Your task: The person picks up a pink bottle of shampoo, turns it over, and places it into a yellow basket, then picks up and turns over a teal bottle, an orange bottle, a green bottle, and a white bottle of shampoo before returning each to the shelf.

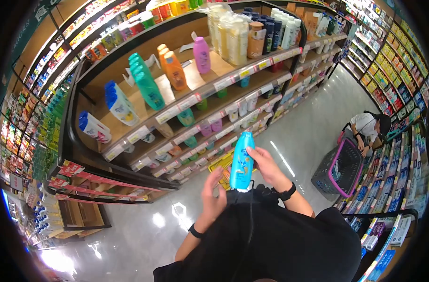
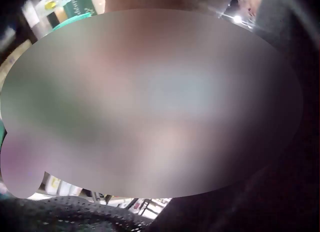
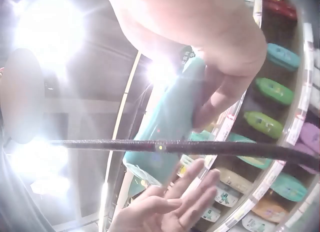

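A light blue shampoo-type bottle [image 1: 242, 162] stands nearly upright in front of the person's chest, its printed label facing up toward the head camera. My right hand [image 1: 267, 165] grips it from the right side, near its upper part. To the left of the bottle, my left hand [image 1: 213, 195] is held up with its fingers loosely extended and nothing in them. The right wrist view shows the bottle [image 3: 167, 127] in the right hand [image 3: 200, 37], with the left hand's fingers [image 3: 192, 184] spread close to its lower end. Most of the left wrist view is blurred out.
Ahead, a tiered shelf [image 1: 191, 101] carries green bottles [image 1: 148, 87], orange bottles [image 1: 173, 70] and a pink bottle [image 1: 201, 55]. A yellow basket [image 1: 219, 162] is partly hidden behind the hands. At right, another person [image 1: 367, 129] crouches beside a dark basket with a purple rim [image 1: 354, 181].
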Tool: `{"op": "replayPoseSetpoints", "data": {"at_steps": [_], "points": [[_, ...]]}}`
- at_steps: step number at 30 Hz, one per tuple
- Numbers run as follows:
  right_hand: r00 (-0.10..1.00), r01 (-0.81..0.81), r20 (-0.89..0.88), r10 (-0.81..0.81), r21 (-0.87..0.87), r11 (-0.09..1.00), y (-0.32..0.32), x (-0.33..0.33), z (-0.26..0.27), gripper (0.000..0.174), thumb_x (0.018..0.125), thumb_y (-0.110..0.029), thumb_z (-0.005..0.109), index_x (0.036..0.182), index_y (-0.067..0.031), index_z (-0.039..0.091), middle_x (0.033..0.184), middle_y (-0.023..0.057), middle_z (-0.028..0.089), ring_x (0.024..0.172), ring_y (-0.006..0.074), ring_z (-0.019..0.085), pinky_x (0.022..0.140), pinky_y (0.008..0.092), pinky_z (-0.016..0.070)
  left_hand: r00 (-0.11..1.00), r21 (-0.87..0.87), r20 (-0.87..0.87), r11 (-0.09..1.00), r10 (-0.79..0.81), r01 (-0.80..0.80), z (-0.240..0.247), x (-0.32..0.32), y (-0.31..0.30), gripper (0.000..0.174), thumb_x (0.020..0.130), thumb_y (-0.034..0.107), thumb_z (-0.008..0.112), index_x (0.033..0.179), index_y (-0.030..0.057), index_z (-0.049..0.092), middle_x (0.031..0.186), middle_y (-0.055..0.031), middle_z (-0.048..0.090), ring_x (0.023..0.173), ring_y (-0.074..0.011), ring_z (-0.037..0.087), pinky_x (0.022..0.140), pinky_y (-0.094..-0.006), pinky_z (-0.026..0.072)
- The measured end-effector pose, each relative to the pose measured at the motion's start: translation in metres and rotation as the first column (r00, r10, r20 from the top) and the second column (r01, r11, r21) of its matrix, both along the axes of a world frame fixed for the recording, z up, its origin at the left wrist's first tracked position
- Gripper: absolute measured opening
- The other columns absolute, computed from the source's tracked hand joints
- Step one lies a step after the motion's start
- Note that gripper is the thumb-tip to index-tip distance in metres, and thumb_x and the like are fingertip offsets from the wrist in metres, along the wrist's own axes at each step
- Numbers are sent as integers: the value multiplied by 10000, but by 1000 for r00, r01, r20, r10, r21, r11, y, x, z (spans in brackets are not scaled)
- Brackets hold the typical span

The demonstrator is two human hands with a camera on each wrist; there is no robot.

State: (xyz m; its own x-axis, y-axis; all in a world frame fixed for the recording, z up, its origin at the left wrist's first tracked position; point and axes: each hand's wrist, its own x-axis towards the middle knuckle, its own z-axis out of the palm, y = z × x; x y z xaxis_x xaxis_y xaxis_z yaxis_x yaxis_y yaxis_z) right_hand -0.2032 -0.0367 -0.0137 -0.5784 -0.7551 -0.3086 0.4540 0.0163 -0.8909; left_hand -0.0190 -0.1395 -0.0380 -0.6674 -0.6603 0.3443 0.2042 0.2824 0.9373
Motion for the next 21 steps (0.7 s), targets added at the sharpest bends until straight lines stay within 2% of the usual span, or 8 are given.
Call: {"op": "replayPoseSetpoints", "data": {"at_steps": [3, 6, 10, 11, 14, 15, 18, 21], "points": [[998, -50, -27, 49, -16, 999, 22, -36, 12, 362, 992, -394, 607, 1170, -80, 633, 1001, -5, 700, 874, 57, 651, 768, 258, 518, 959, 635, 8, 742, -282, 213, -7, -39, -2, 405, 982, 86, 560, 1362, -23, 475, 1313, -168, 594, 1226, -238, 571, 1047, -349, 443], [994, -74, -86, 71, -33, 997, 35, -68, 8, 351, 998, -374, 603, 1177, -74, 626, 1013, -11, 696, 863, 63, 652, 786, 261, 523, 920, 727, 37, 643, -390, 243, 3, -80, 14, 474, 978, 138, 608, 1394, -21, 444, 1303, -144, 595, 1205, -203, 567, 1030, -321, 441], [991, -102, -93, 93, -103, 989, 50, -99, 11, 398, 995, -297, 625, 1281, -27, 574, 1114, 18, 665, 970, 69, 609, 847, 256, 496, 912, 572, 125, 779, -392, 256, 16, -128, 51, 567, 948, 208, 684, 1411, -1, 433, 1218, -90, 609, 1084, -152, 598, 940, -295, 489], [988, -118, -118, 103, -129, 985, 54, -105, 11, 420, 996, -287, 624, 1312, -20, 553, 1144, 29, 660, 985, 74, 603, 853, 257, 491, 926, 570, 124, 789, -357, 228, 22, -135, 60, 532, 946, 229, 666, 1384, 16, 452, 1143, -84, 619, 985, -146, 619, 834, -289, 525], [959, -242, -194, 208, -174, 954, 61, -118, 18, 478, 1002, -269, 611, 1391, -18, 490, 1223, 64, 644, 1033, 96, 593, 889, 266, 480, 880, 818, -140, 448, -453, 361, 35, -137, 63, 488, 942, 248, 631, 1340, 18, 464, 1091, -85, 618, 900, -158, 626, 743, -286, 526], [944, -289, -218, 247, -187, 939, 62, -120, 23, 497, 1005, -265, 605, 1415, -20, 468, 1248, 77, 638, 1050, 104, 591, 904, 270, 477, 910, 815, -85, 497, -406, 298, 48, -140, 72, 505, 866, 386, 660, 1185, 31, 496, 868, -80, 575, 671, -177, 571, 603, -276, 460], [896, -408, 9, 445, -384, 829, 58, -123, 40, 544, 1002, -258, 606, 1460, -33, 418, 1277, 106, 632, 1003, 110, 607, 886, 262, 486, 726, 721, -339, 330, -598, 609, 57, -130, 62, 539, 852, 434, 655, 1171, 27, 501, 774, -67, 543, 632, -159, 519, 579, -271, 417], [876, -393, 81, 476, -455, 799, 50, -109, 46, 551, 976, -312, 636, 1407, -28, 442, 1209, 137, 650, 904, 118, 650, 645, 211, 497, 631, 705, -463, 172, -623, 688, 70, -122, 59, 599, 923, 513, 510, 1229, -1, 512, 766, -92, 544, 617, -164, 503, 581, -270, 414]]}}
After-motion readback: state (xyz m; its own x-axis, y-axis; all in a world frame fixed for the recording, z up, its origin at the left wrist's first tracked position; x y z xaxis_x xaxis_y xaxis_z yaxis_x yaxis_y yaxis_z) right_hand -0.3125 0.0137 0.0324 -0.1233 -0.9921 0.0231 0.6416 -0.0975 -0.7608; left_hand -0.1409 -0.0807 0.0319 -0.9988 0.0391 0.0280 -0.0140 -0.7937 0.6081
